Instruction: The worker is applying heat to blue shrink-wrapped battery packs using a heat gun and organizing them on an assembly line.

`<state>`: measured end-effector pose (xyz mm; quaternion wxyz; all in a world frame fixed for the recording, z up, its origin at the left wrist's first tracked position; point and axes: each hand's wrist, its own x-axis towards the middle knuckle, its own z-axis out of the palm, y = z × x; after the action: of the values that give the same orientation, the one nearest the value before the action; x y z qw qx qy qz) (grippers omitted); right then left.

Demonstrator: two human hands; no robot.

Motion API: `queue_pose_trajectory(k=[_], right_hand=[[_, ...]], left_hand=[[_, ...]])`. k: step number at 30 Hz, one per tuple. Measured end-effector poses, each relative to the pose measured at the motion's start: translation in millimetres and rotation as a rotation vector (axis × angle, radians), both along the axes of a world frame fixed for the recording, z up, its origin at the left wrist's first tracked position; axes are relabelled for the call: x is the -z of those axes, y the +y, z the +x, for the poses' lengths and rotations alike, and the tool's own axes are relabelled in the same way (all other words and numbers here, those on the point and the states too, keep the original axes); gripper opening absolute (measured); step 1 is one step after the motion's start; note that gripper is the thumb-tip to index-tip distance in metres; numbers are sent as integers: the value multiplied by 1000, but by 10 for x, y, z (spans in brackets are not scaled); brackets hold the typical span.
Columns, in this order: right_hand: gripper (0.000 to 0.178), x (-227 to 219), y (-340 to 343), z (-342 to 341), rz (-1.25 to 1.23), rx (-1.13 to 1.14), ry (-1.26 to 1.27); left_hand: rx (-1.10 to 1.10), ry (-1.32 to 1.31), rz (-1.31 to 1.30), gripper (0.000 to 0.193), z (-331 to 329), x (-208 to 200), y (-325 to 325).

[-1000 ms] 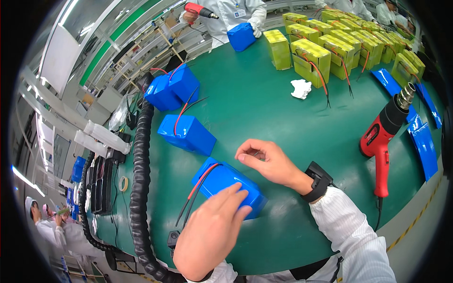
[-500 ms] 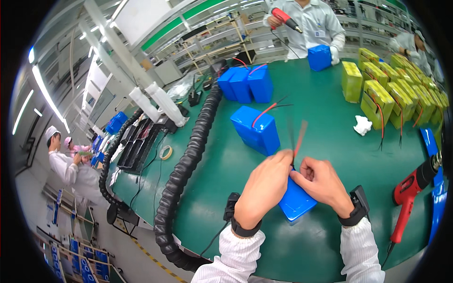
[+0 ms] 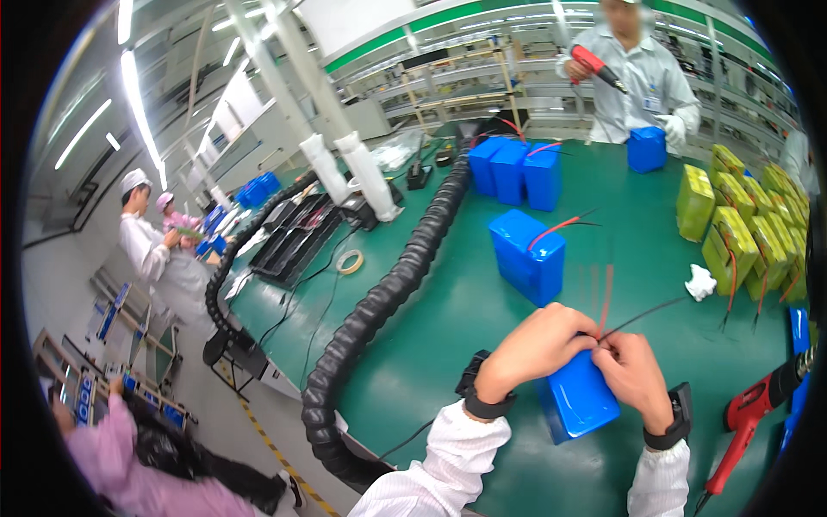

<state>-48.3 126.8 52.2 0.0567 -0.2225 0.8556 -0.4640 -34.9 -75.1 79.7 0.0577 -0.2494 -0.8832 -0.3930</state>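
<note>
A blue-wrapped battery pack (image 3: 584, 403) is under my hands, on the green table. A red wire (image 3: 608, 297) and a black wire (image 3: 642, 317) come out at its far end. My left hand (image 3: 544, 343) is closed in a pinch at the base of these wires. From the other side my right hand (image 3: 636, 369) pinches at the same spot, its fingertips meeting the left ones. The exact grip on each wire is partly hidden by the fingers. Just beyond stands another blue battery pack (image 3: 527, 258) with red and black leads.
Three blue packs (image 3: 510, 168) stand farther back. Yellow-green packs (image 3: 732, 250), crumpled white paper (image 3: 700, 282) and a red heat gun (image 3: 748, 422) lie to the right. A ribbed black hose (image 3: 379, 302) crosses the left. Across the table a co-worker (image 3: 642, 77) holds a heat gun.
My view has shifted, so the table items sit farther right and lower. The black wire now sticks out to the right, away from the red one. Someone in pink appears at lower left.
</note>
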Motion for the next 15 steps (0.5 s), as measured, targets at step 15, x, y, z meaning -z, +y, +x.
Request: queue_pose_trajectory(k=[15], right_hand=[[25, 268, 64, 4, -354, -6, -259]], left_hand=[[7, -61, 98, 18, -46, 151, -46]])
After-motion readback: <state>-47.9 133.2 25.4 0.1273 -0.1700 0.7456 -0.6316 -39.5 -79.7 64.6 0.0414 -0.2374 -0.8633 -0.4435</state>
